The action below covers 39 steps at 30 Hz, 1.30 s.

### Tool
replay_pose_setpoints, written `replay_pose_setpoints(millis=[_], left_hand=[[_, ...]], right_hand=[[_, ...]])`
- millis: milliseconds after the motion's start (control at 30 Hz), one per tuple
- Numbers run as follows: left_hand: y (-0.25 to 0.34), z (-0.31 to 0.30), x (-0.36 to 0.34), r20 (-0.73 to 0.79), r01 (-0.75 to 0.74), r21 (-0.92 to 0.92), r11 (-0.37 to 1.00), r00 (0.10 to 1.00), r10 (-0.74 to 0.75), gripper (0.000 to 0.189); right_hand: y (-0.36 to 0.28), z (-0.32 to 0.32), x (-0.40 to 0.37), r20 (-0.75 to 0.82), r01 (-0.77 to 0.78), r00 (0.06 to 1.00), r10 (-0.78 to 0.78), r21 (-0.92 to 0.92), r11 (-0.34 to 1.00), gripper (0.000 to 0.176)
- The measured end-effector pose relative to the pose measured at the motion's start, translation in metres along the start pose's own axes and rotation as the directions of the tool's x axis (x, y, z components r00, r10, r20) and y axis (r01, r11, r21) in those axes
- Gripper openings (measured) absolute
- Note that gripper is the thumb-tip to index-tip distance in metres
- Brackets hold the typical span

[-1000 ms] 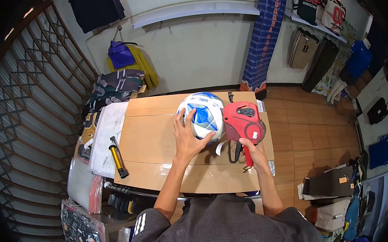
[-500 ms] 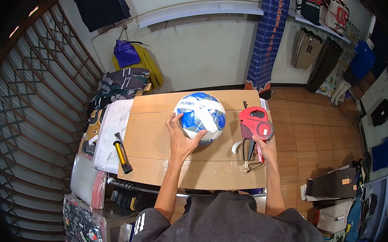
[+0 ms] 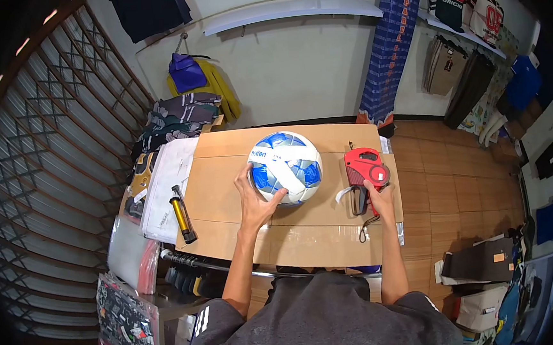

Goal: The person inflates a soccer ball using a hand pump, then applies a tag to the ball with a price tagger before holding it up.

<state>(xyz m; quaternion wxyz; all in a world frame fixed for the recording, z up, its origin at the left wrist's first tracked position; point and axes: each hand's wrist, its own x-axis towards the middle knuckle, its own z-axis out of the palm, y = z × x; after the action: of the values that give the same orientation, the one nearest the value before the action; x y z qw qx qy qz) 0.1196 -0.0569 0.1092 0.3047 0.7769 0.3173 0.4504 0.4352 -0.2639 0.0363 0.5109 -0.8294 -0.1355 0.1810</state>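
Note:
A white, blue and silver soccer ball [image 3: 294, 175] rests on the cardboard-topped table [image 3: 220, 189]. My left hand [image 3: 256, 203] grips its near left side, thumb at the front and fingers around the left edge. In my right hand [image 3: 381, 198] is a red price label gun [image 3: 367, 166], held by its handle with the round label housing pointing away from me. A white strip of label paper [image 3: 343, 195] sticks out to the left of the gun. From its handle end hangs a dark wrist strap [image 3: 364, 232].
On the table's left side a yellow and black hand pump [image 3: 181, 215] lies on white sheets [image 3: 163, 209]. Folded clothes [image 3: 180, 118] are piled beyond it. A metal rail [image 3: 222, 264] runs under the near edge. A folding metal gate [image 3: 51, 156] stands at left.
The ball has turned slightly under my left hand. My right hand has shifted and tilted the label gun a little, and its strap now hangs lower. The whole view has drifted slightly.

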Motion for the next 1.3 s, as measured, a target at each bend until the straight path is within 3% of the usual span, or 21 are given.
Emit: replay_pose_setpoints(millis=[67, 100, 133, 200, 300, 400, 433, 500, 600, 700, 800, 867, 933, 967, 1033, 1133, 1167, 1200, 1300], left_hand=[[-0.005, -0.004, -0.001, 0.034, -0.001, 0.022, 1.000, 0.999, 0.000, 0.115], [-0.003, -0.010, -0.001, 0.062, -0.003, 0.064, 0.998, 0.998, -0.001, 0.116], [-0.002, -0.015, 0.000, 0.090, -0.005, 0.107, 0.994, 0.996, -0.004, 0.117], [-0.008, -0.019, 0.001, 0.121, 0.034, 0.011, 0.999, 0.992, -0.035, 0.115], [-0.021, -0.024, 0.004, 0.161, 0.058, -0.084, 0.995, 0.986, -0.044, 0.116], [-0.030, -0.028, 0.005, 0.223, 0.116, -0.184, 0.976, 0.972, -0.074, 0.119], [-0.031, -0.030, 0.008, 0.248, 0.145, -0.218, 0.965, 0.965, -0.088, 0.121], [-0.032, -0.034, 0.013, 0.315, 0.193, -0.285, 0.939, 0.944, -0.099, 0.123], [-0.035, -0.039, 0.019, 0.350, 0.194, -0.335, 0.922, 0.934, -0.069, 0.122], [-0.043, -0.035, 0.019, 0.348, 0.291, -0.497, 0.818, 0.930, -0.120, 0.124], [-0.069, -0.026, 0.019, 0.378, 0.380, -0.597, 0.706, 0.910, -0.170, 0.131], [-0.061, -0.034, 0.025, 0.430, 0.434, -0.595, 0.676, 0.883, -0.188, 0.135], [-0.045, -0.038, 0.026, 0.443, 0.372, -0.554, 0.745, 0.889, -0.114, 0.136], [-0.035, -0.038, 0.026, 0.454, 0.337, -0.536, 0.774, 0.888, -0.072, 0.136], [-0.009, -0.028, 0.021, 0.476, 0.306, -0.531, 0.790, 0.879, -0.020, 0.142], [0.041, -0.001, 0.006, 0.572, 0.322, -0.576, 0.751, 0.815, 0.090, 0.146], [0.056, 0.010, -0.005, 0.615, 0.335, -0.575, 0.746, 0.779, 0.124, 0.147], [0.074, 0.024, -0.017, 0.652, 0.345, -0.578, 0.739, 0.741, 0.164, 0.148], [0.127, 0.074, -0.072, 0.728, 0.406, -0.610, 0.681, 0.625, 0.279, 0.146]], right_hand=[[0.008, 0.003, -0.002, -0.206, 0.166, 0.951, -0.232, -0.291, 0.942, 0.070], [-0.017, -0.010, -0.019, -0.096, 0.123, 0.984, -0.148, -0.230, 0.966, 0.077], [-0.026, -0.015, -0.023, -0.077, 0.079, 0.992, -0.105, -0.287, 0.955, 0.077], [-0.038, -0.017, -0.030, -0.043, -0.002, 0.999, -0.016, -0.398, 0.917, 0.075], [-0.052, -0.009, -0.058, -0.288, 0.181, 0.888, -0.360, -0.500, 0.847, 0.069], [-0.052, 0.024, -0.066, -0.295, 0.412, 0.804, -0.517, -0.351, 0.841, 0.069], [-0.069, 0.030, -0.073, -0.013, 0.233, 0.972, -0.234, -0.014, 0.972, 0.071], [-0.055, 0.067, -0.056, 0.289, 0.186, 0.927, -0.241, 0.204, 0.961, 0.070], [-0.099, 0.106, -0.081, 0.350, 0.018, 0.914, -0.204, 0.468, 0.884, 0.070], [-0.111, 0.124, -0.081, 0.341, -0.193, 0.940, 0.009, 0.509, 0.839, 0.069], [-0.085, 0.146, -0.074, 0.208, 0.036, 0.967, -0.148, 0.462, 0.886, 0.066], [-0.118, 0.115, -0.106, 0.302, -0.086, 0.950, -0.074, 0.484, 0.871, 0.072], [-0.105, 0.110, -0.118, 0.227, -0.024, 0.968, -0.110, 0.520, 0.854, 0.076], [-0.100, 0.100, -0.128, 0.226, -0.072, 0.972, -0.072, 0.570, 0.818, 0.074], [-0.105, 0.062, -0.157, 0.215, -0.150, 0.977, 0.004, 0.670, 0.727, 0.070], [-0.063, 0.008, -0.176, 0.059, -0.024, 0.998, -0.024, 0.700, 0.714, 0.064], [-0.053, -0.013, -0.193, 0.015, -0.007, 1.000, -0.007, 0.767, 0.642, 0.058], [-0.061, -0.047, -0.215, -0.029, -0.015, 0.998, 0.057, 0.760, 0.649, 0.058], [0.000, -0.118, -0.250, -0.230, 0.127, 0.972, 0.049, 0.687, 0.715, 0.057]])
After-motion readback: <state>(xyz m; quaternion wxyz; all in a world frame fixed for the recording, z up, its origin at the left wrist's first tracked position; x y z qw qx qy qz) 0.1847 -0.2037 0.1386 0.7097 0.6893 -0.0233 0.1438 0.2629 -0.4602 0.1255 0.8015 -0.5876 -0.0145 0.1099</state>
